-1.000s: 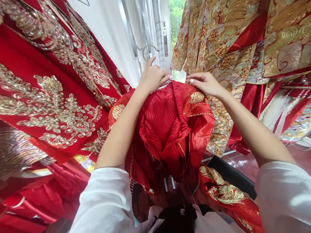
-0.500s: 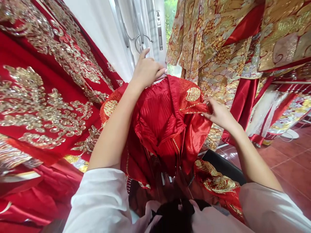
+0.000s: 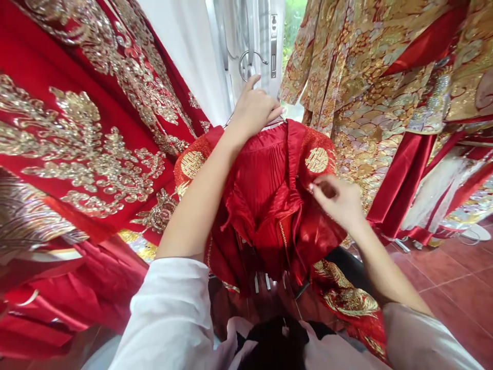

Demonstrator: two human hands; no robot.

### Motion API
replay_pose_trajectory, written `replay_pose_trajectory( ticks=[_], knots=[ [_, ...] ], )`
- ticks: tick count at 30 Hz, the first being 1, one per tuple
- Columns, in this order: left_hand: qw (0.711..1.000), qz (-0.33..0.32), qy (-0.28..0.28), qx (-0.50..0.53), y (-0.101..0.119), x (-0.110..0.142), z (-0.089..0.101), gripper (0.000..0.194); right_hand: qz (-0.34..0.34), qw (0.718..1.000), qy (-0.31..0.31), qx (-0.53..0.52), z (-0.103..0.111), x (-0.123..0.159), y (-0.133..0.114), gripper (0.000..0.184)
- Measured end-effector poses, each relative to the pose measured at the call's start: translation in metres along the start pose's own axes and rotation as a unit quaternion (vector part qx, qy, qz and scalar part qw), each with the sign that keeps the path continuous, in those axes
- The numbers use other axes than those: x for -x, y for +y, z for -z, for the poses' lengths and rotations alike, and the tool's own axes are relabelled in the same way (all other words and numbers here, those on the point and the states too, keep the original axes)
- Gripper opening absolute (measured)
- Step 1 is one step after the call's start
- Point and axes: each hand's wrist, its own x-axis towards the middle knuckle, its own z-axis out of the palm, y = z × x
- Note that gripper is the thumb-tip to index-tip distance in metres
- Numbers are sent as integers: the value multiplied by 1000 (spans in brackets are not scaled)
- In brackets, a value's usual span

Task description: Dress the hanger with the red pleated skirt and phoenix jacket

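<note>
Currently, the red jacket [image 3: 258, 167] hangs directly ahead of the wearer, its shoulder line running crosswise and its length dropping from the collar toward the wearer's body. Left hand [image 3: 256, 110] is at the top middle, over the collar; its grip appears closed around the hanger [image 3: 276, 122], of which only a short part shows. A curved metal hook [image 3: 243, 61] stands just above the left index finger; its join to the hanger is hidden.

Key relation: right hand [image 3: 341, 200] lies lower and to the right, at the jacket's right-hand edge as viewed, and is the nearer of the two to that sleeve [image 3: 321, 231]. Its thumb and fingers are curled toward one another, tips just below the gold emblem [image 3: 317, 160] and pointing inward across the cloth. Whether this grip pinches fabric or merely rests against it: cannot tell.

Alongside: gold patterned garments [image 3: 354, 108] at right, beaded red cloth [image 3: 88, 154] at left.
</note>
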Motion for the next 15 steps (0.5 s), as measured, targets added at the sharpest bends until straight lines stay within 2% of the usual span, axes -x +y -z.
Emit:
replay_pose_trajectory(
  ticks=[2, 3, 5, 7, 9, 11, 15],
  knots=[
    [1000, -3, -11, 11, 1, -1, 2, 22, 58, 996, 61, 12, 18, -35, -11, 24],
    [1000, -10, -14, 16, 3, 0, 5, 21, 98, 994, 55, 14, 23, -55, -13, 29],
    [1000, -19, -1, 21, 6, 8, 15, 22, 165, 986, 9, 2, 25, -95, -14, 40],
    [999, -2, 33, 15, 7, 24, 28, 27, 197, 979, -51, -22, 18, -128, -8, 41],
    [997, 37, 67, 0, 1, 49, 41, 31, 199, 974, -98, -44, 8, -148, 1, 33],
    [994, 87, 62, -7, -11, 76, 48, 30, 186, 974, -110, -64, 0, -159, 9, 33],
    [986, 161, -9, 39, -40, 118, 50, 26, 150, 977, -31, -149, -10, -170, 16, 51]
  ],
)
